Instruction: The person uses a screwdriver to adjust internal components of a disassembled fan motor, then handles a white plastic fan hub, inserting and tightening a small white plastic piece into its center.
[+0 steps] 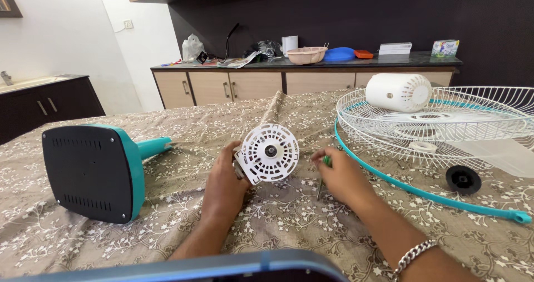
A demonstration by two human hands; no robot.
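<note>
Down on the cloth-covered surface [278, 226], the person's left hand [225, 184] is curled around the edge of a round white fan motor housing [270, 153], holding it up so its slotted face with the dark shaft hole in the middle looks toward the camera. Behind the housing a grey pole [272, 108] runs away across the cloth. The right hand [345, 176] lies just beside the housing, fingers closed around a green-handled screwdriver [324, 170] whose thin shaft points down to the cloth; a silver chain bracelet [413, 255] sits on that wrist.

To the left, well apart from the hands, a teal fan base [94, 170] lies tipped on its side, its black underside facing the camera and a short teal stem sticking out to the right. To the right rests a white wire fan guard [445, 131] with a teal rim ring [423, 190] around its near edge. A white cylindrical motor cover [399, 91] lies on the guard, and a small white ring [424, 146] sits within the wires. A black round cap [463, 179] lies on the cloth near the rim.

Beyond the surface stands a counter [300, 65] with wooden cupboard doors, carrying a pink basket [307, 54], a blue lid [339, 54] and some boxes.
</note>
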